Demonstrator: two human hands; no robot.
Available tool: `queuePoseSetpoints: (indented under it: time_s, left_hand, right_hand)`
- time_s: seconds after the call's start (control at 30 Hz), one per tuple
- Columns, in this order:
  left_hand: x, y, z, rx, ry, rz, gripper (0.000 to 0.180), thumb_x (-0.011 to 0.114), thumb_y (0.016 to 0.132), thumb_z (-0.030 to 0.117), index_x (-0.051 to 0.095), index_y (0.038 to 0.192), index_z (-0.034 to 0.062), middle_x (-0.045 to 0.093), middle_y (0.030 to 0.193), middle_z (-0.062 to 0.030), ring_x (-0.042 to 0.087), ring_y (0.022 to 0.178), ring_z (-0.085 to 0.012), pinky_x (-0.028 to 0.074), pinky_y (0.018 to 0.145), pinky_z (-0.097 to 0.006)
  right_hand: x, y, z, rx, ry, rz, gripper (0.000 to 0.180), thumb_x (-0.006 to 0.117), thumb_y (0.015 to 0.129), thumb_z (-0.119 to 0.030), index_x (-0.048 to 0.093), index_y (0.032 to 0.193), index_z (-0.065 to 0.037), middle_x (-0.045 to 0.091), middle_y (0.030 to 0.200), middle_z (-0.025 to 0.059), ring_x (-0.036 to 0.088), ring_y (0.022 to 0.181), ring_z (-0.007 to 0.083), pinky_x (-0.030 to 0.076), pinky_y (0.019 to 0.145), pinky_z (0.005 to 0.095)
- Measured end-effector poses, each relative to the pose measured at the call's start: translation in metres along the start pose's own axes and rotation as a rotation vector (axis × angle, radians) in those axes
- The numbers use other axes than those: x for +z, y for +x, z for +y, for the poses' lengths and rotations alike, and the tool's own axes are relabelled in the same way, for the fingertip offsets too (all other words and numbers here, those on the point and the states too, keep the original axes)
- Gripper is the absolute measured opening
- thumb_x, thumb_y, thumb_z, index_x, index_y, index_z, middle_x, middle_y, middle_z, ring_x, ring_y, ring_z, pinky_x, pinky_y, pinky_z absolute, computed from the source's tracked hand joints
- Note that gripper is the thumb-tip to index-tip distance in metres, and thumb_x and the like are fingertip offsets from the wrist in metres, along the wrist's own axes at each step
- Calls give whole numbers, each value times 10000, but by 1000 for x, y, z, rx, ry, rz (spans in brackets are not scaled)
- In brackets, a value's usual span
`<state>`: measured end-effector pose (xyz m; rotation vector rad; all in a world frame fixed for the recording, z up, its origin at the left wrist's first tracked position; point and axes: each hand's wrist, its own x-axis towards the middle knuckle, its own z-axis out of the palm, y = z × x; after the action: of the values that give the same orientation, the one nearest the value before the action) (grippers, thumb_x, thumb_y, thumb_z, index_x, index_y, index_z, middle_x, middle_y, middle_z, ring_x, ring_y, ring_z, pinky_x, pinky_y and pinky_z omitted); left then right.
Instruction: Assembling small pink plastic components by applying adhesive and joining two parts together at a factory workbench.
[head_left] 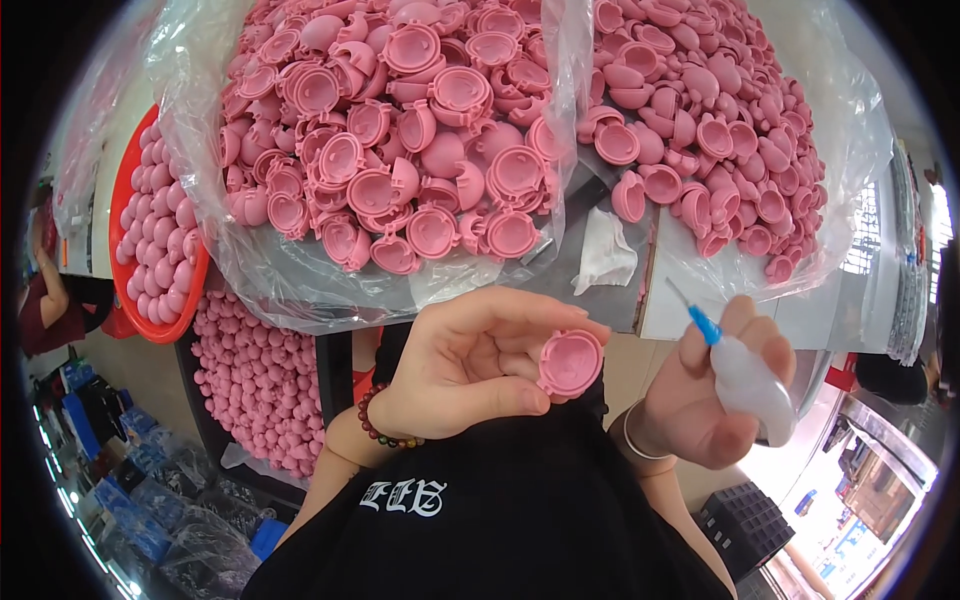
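My left hand (470,360) pinches a pink plastic half shell (570,364) between thumb and fingers, its hollow side turned toward me. My right hand (715,400) grips a small white squeeze bottle (750,388) with a blue hub and thin needle tip (690,308) pointing up and left, a short gap from the shell. A bead bracelet is on my left wrist and a thin bangle on my right.
Two clear plastic bags heaped with pink half shells lie on the table, one (400,140) ahead, one (710,130) to the right. A red basin (130,300) of assembled pink pieces sits at left, more pink pieces (255,380) below. A person sits at far left.
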<state>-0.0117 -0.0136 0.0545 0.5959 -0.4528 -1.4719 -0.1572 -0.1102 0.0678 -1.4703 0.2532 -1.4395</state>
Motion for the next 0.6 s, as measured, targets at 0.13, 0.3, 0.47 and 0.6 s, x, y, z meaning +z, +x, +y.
queuePoseSetpoints:
  time_s: [0.13,0.3,0.47,0.6]
  left_hand:
    - [1,2,-2,-2,-1,4,437,654,666,-20,417,1033,-24,476,1054,-312,575,871,-267,503,712,-339]
    - [0,1,-1,-16,44,21,435,651,674,-11,414,1038,-31,474,1062,-309,577,883,-274,491,752,-344]
    - [0,1,-1,-8,62,32,436,648,676,-12,416,1044,-36,472,1065,-310,579,881,-276,483,766,-345]
    - [2,1,1,-13,56,37,429,646,681,-5,420,1045,-35,472,1065,-312,579,882,-276,481,766,-340]
  right_hand:
    - [3,9,-10,-207,-272,-155,639,409,783,-570,502,873,56,331,597,22,253,464,107,179,393,231]
    - [7,9,-17,-163,-415,-330,620,369,802,-566,518,823,35,383,584,34,321,458,121,189,377,250]
    - [9,4,-17,-110,-387,-231,538,564,707,-516,615,795,13,508,609,4,426,453,115,308,379,233]
    - [8,3,-19,-82,-407,-253,542,563,710,-514,612,803,18,511,613,7,426,449,116,310,377,233]
